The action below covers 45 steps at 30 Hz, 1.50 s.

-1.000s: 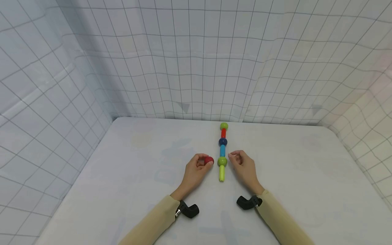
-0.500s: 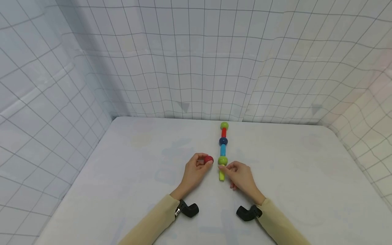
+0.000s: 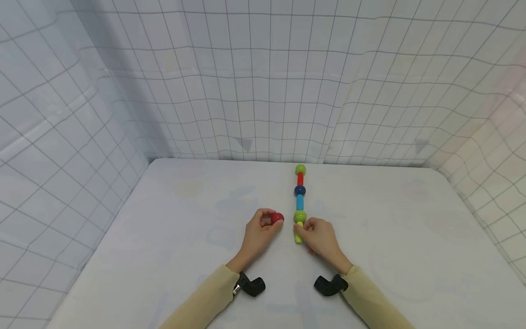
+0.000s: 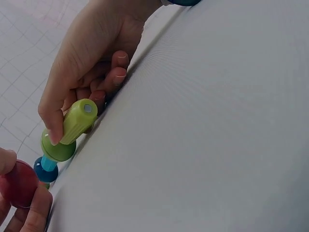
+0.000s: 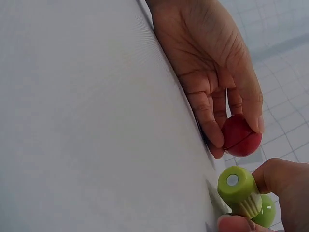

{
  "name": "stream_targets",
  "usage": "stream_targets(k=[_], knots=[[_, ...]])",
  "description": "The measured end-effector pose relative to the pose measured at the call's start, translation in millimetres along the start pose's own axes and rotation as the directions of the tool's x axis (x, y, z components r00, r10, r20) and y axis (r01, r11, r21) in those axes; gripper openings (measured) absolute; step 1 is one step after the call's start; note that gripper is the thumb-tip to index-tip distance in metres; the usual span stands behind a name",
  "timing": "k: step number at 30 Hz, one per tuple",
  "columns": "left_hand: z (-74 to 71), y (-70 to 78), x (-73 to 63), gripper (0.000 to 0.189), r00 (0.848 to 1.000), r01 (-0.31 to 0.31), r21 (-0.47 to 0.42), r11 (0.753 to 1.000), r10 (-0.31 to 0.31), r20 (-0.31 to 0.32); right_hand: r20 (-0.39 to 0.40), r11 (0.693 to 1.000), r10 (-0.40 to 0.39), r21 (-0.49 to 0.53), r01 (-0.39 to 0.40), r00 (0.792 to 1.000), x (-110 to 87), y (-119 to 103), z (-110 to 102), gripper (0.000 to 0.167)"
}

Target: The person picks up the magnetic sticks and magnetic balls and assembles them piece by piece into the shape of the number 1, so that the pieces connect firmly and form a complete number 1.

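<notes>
Between thumb and fingers my left hand (image 3: pixel 256 235) holds a red ball (image 3: pixel 277 218), left of a straight row of joined balls and rods. My right hand (image 3: pixel 322 237) pinches the yellow-green rod (image 3: pixel 298 238) at the row's near end. Its ribbed side and a round silvery disc in its end face show in the right wrist view. Beyond that rod come a green ball (image 3: pixel 300 216), a light blue rod (image 3: pixel 300 202), a dark blue ball (image 3: pixel 300 190), a red rod (image 3: pixel 300 178) and another green ball (image 3: pixel 301 169). A seam crosses the red ball (image 5: pixel 241 135).
All of it lies on a white table (image 3: pixel 185 205). Behind and at both sides hangs a white sheet with a dark grid (image 3: pixel 263 91). Each wrist wears a black camera mount, such as the left mount (image 3: pixel 252 286).
My right hand has come from beside the light blue rod down to the yellow-green rod and grips it. The left hand keeps the red ball and has shifted slightly left.
</notes>
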<state>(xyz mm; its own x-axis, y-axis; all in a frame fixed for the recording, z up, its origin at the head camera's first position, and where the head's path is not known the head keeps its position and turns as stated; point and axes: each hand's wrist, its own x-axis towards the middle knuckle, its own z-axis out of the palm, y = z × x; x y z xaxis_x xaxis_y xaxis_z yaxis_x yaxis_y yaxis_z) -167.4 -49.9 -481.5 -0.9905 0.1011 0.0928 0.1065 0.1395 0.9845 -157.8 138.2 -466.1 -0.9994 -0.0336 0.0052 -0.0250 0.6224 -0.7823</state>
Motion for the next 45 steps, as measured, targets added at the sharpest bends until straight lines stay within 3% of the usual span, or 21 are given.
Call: stream_targets(k=[10, 23, 28, 35, 39, 45], knots=[[5.5, 1.2, -13.3, 0.033, 0.998, -0.009, -0.053, 0.999, 0.012, 0.057, 0.038, 0.997, 0.032, 0.073, -0.035, 0.999, 1.2, 2.0, -3.3, 0.026], [20.6, 11.6, -35.0, 0.033, 0.989, -0.053, -0.020, 0.998, 0.055, 0.138, 0.049, 0.993, 0.044, 0.107, -0.049, 0.998, 1.8, -0.5, -6.1, 0.025], [27.8, 5.0, -39.9, 0.035, 0.979, -0.151, 0.056, 0.987, 0.142, 0.146, 0.047, 0.993, 0.057, 0.098, -0.062, 0.997, 2.6, -0.3, -5.3, 0.025], [30.6, 7.2, -46.3, 0.034, 0.954, -0.280, 0.190, 0.941, 0.252, 0.159, 0.048, 0.993, 0.058, 0.104, -0.063, 0.997, 2.8, -0.7, -4.8, 0.024], [30.5, 9.1, -46.8, 0.034, 0.951, -0.299, 0.249, 0.921, 0.264, 0.161, 0.043, 0.993, 0.057, 0.106, -0.061, 0.997, 3.4, -0.3, -4.5, 0.023], [32.1, 8.3, -45.5, 0.034, 0.954, -0.283, 0.227, 0.932, 0.250, 0.165, 0.036, 0.993, 0.042, 0.109, -0.046, 0.998, 4.7, 2.2, -3.5, 0.024]])
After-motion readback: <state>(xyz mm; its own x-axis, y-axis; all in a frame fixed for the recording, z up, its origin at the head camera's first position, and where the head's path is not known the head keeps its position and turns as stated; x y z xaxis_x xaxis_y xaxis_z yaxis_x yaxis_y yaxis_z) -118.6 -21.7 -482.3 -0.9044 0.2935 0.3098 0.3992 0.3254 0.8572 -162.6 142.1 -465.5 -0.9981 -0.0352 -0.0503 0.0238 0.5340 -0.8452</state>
